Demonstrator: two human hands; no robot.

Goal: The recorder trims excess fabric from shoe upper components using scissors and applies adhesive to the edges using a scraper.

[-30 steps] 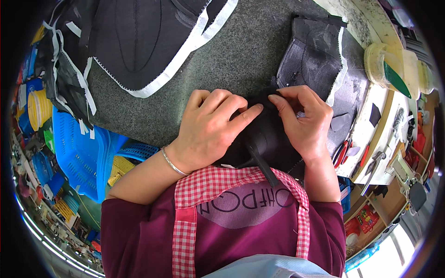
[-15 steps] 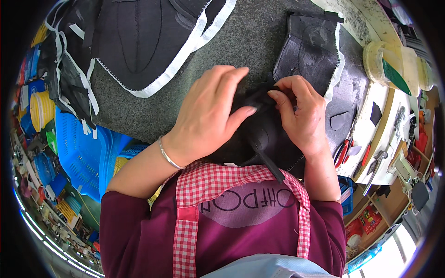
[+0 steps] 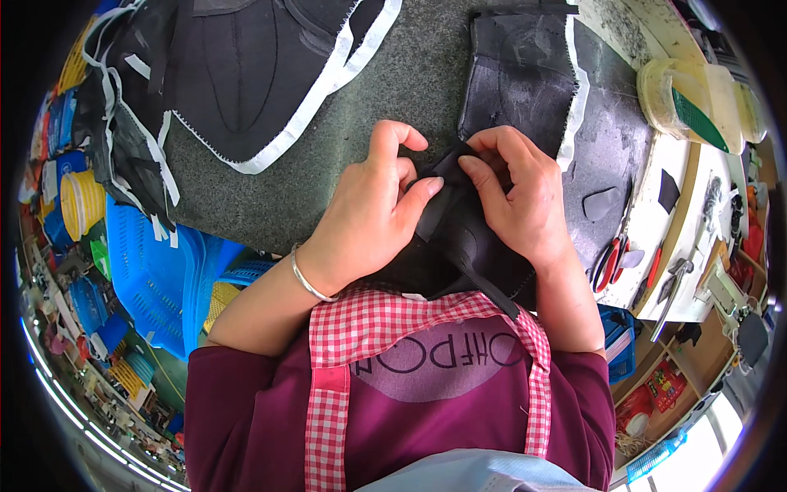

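Close to my apron's top edge, a dark black fabric piece (image 3: 467,242) with a narrow black strap (image 3: 492,293) lies at the near side of the grey table (image 3: 410,107). My left hand (image 3: 361,213), a bangle on its wrist, pinches the fabric's left edge between thumb and curled fingers. Thumb and fingertips of my right hand (image 3: 525,197) are closed on the upper edge, a short way to the right. Just beyond that hand lies a black panel (image 3: 520,82) with white edging. A larger black piece (image 3: 238,82), also white-edged, is spread at the far left.
Left of the table, below its edge, stand blue plastic baskets (image 3: 152,287). On the right are red-handled scissors (image 3: 608,266), a metal tool (image 3: 672,295) and a pale tub (image 3: 689,98) with a green piece. A small dark flat piece (image 3: 602,203) lies at the table's right side.
My left hand's spread fingers have curled in and now grip the fabric's edge. My right hand keeps its pinch. The view has shifted slightly.
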